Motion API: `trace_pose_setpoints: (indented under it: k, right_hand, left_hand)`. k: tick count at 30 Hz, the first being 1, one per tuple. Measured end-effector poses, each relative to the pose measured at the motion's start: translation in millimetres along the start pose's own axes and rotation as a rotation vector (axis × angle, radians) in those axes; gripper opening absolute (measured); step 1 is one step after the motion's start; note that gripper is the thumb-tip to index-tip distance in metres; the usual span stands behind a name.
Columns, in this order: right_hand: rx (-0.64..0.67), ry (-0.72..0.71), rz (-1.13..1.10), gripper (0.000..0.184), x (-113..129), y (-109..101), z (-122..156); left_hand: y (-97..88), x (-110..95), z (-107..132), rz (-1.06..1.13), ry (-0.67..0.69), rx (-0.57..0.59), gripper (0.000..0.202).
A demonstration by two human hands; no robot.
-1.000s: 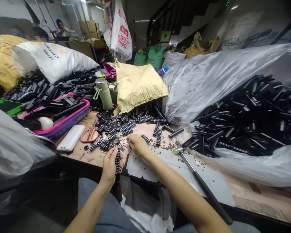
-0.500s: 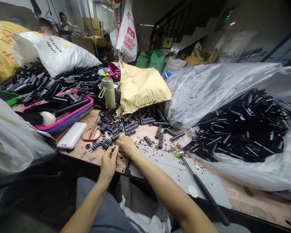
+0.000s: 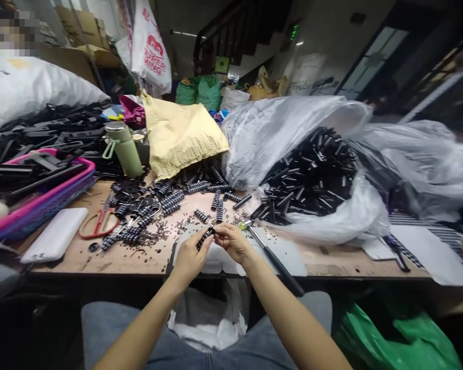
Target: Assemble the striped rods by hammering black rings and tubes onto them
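Hands meet just above the near edge of the wooden surface [image 3: 139,259], both closed on one short black-and-white striped stick [image 3: 205,237]. The left hand [image 3: 189,259] has its grip pinched around the stick's lower end, thumb against fingertips, while the right hand [image 3: 233,241] pinches the upper end, its fingers curled in. The stick lies tilted between them, raised off the surface and over a white sheet [image 3: 224,264] at the front edge. Just beyond the hands, a scatter of tiny dark beads [image 3: 154,239] covers the wood, and behind it lies a heap of similar striped sticks [image 3: 172,198] that reaches under a yellow cloth bag [image 3: 179,133]. Beside the right hand lies a black rod with a yellow-green tip [image 3: 272,259], running diagonally toward the front edge. To the right sits a clear plastic sack [image 3: 332,218], open and full of black tubes [image 3: 312,172]. On the left are red-handled scissors [image 3: 98,223], a white power bank [image 3: 56,241], a pink basket [image 3: 42,198] holding black parts, and an upright green bottle [image 3: 123,149] near the yellow bag. Below the surface, between the person's knees, hangs a white plastic bag [image 3: 208,318].
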State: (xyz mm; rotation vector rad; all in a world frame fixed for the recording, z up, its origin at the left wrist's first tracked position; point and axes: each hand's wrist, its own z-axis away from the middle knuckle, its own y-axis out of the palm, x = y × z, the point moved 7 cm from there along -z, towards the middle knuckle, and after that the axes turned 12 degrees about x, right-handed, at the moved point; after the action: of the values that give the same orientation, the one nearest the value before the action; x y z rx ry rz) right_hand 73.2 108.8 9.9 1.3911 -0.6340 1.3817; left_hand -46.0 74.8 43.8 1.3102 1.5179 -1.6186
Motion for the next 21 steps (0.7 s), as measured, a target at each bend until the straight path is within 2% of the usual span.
trace_pose_setpoints:
  k: [2, 5, 12, 16, 18, 21]
  right_hand:
    - [-0.039, -0.004, -0.08, 0.022, 3, -12, 14]
    - [-0.079, -0.014, -0.154, 0.022, 6, -24, 29]
    - [-0.108, -0.089, -0.133, 0.021, 10, -35, 45]
    - [-0.082, -0.238, 0.154, 0.018, 27, -33, 54]
    - [-0.044, -0.296, 0.338, 0.016, 35, -24, 57]
    - [0.041, -0.303, 0.565, 0.017, 43, -6, 54]
  left_hand:
    - [16.5, -6, -3, -0.046, 0.014, 0.047, 0.037]
    - [31.3, -13, -3, -0.097, 0.042, 0.091, 0.038]
    - [41.7, -21, 0, -0.135, 0.07, 0.124, 0.036]
    - [47.7, -19, -2, -0.111, 0.109, 0.114, 0.037]
    - [50.1, -13, -3, -0.083, 0.133, 0.082, 0.039]
    - [48.4, -1, -1, -0.028, 0.183, -0.012, 0.038]
